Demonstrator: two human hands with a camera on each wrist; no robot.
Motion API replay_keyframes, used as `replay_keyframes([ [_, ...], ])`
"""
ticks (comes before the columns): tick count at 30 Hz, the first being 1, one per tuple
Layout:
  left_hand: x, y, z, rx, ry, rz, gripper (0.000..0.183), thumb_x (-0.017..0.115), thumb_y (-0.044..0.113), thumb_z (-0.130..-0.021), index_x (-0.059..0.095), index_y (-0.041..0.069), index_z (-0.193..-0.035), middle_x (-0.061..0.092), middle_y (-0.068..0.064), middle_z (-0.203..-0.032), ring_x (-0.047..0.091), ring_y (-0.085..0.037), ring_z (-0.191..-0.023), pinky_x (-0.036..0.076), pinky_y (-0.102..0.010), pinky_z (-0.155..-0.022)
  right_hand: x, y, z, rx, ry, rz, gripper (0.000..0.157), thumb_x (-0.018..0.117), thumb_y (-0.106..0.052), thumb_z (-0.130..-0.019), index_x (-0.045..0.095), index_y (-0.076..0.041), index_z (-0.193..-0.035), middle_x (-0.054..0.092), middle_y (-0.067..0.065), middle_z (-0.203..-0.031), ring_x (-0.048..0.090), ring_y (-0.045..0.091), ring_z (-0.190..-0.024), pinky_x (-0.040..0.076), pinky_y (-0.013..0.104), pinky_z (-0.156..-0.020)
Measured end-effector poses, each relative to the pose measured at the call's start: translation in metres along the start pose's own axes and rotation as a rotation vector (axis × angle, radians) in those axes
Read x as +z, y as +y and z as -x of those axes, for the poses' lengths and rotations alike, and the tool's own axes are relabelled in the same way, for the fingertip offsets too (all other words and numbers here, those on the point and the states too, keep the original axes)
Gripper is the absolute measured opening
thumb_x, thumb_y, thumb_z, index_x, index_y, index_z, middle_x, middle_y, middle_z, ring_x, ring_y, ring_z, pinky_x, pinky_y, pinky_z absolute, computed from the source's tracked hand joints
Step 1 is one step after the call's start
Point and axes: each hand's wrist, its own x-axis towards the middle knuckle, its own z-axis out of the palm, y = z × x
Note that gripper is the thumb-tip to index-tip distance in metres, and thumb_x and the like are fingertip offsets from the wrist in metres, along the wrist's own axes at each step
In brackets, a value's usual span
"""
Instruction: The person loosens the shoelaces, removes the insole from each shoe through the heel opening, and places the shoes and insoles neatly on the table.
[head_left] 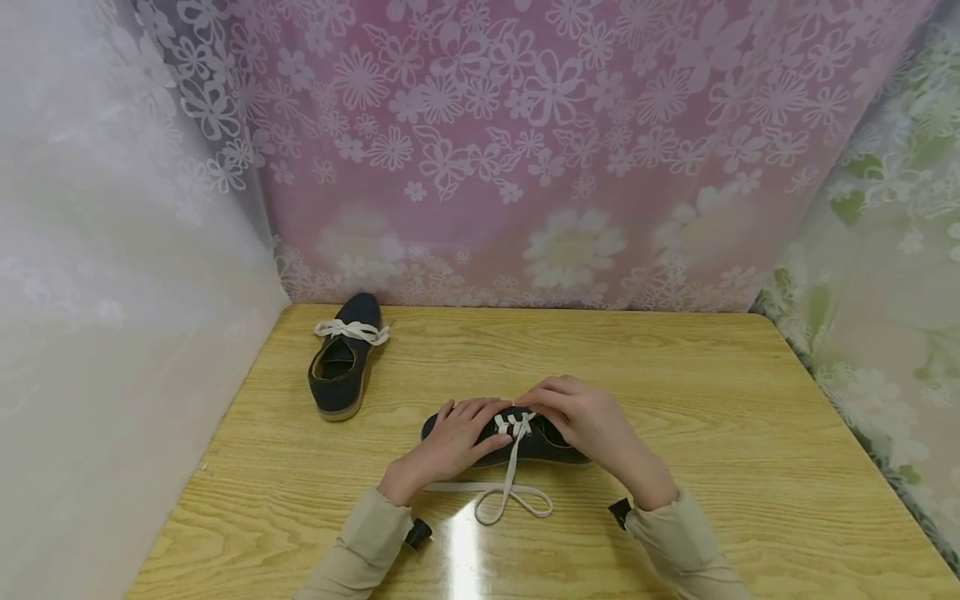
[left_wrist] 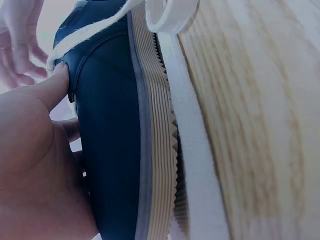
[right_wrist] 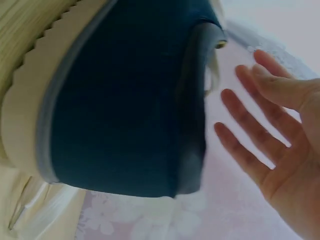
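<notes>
A dark navy lace-up shoe (head_left: 551, 450) lies sideways on the table, its toe to the left and its opening to the right. My left hand (head_left: 453, 437) grips the front part from above, with the thumb (left_wrist: 60, 82) at the lacing edge and the fingers over the far side. White shoelace (head_left: 513, 467) runs from the eyelets down to the table and crosses into a loop. Over the shoe's opening is my right hand (head_left: 581, 412); its fingers (right_wrist: 250, 120) are extended beside the collar, thumb close to the index finger, with no lace visible between them.
A second navy shoe (head_left: 341, 392) with its white lace tied in a bow (head_left: 352, 332) stands at the back left of the wooden table (head_left: 675, 533). Floral curtains (head_left: 510, 167) hang behind and along both sides.
</notes>
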Motion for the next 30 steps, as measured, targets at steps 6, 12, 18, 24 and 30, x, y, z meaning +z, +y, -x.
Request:
replay_keyframes([
  [6, 0.001, 0.0, 0.0, 0.004, 0.005, 0.0, 0.056, 0.035, 0.053, -0.094, 0.029, 0.028, -0.144, 0.034, 0.0, -0.145, 0.03, -0.025, -0.133, 0.014, -0.06, -0.106, 0.013, 0.009, 0.005, 0.019, -0.121, 0.049, 0.018, 0.069, -0.016, -0.083, 0.07, -0.022, -0.1, 0.065, -0.007, -0.099, 0.059, 0.01, -0.093, 0.05, 0.027, -0.078],
  [12, 0.002, 0.0, 0.0, 0.017, 0.013, -0.007, 0.056, 0.036, 0.052, -0.095, 0.03, 0.027, -0.144, 0.035, -0.001, -0.144, 0.032, -0.026, -0.132, 0.015, -0.06, -0.105, 0.016, 0.011, 0.008, 0.023, -0.13, 0.039, 0.015, 0.068, -0.018, -0.084, 0.069, -0.024, -0.098, 0.064, -0.01, -0.096, 0.059, 0.008, -0.089, 0.05, 0.027, -0.075],
  [18, 0.001, 0.0, 0.0, 0.016, 0.009, 0.001, 0.056, 0.036, 0.052, -0.095, 0.029, 0.028, -0.144, 0.034, 0.0, -0.145, 0.031, -0.025, -0.133, 0.015, -0.06, -0.106, 0.015, 0.01, 0.008, 0.04, -0.14, 0.064, 0.013, 0.068, -0.021, -0.084, 0.069, -0.024, -0.096, 0.065, -0.011, -0.093, 0.061, 0.006, -0.08, 0.05, 0.026, -0.068],
  [24, 0.002, -0.001, 0.0, 0.01, 0.004, 0.009, 0.056, 0.036, 0.053, -0.095, 0.029, 0.027, -0.144, 0.033, 0.001, -0.145, 0.03, -0.024, -0.134, 0.014, -0.059, -0.106, 0.014, 0.009, 0.008, 0.043, -0.129, 0.095, 0.013, 0.069, -0.022, -0.083, 0.07, -0.025, -0.095, 0.066, -0.012, -0.091, 0.062, 0.004, -0.077, 0.051, 0.024, -0.064],
  [30, 0.002, -0.002, -0.001, 0.014, 0.007, -0.001, 0.057, 0.036, 0.054, -0.094, 0.029, 0.027, -0.144, 0.033, 0.001, -0.145, 0.03, -0.024, -0.134, 0.015, -0.06, -0.106, 0.014, 0.011, 0.009, 0.026, -0.117, 0.109, 0.014, 0.07, -0.021, -0.082, 0.07, -0.026, -0.095, 0.067, -0.013, -0.09, 0.063, 0.004, -0.078, 0.051, 0.024, -0.065],
])
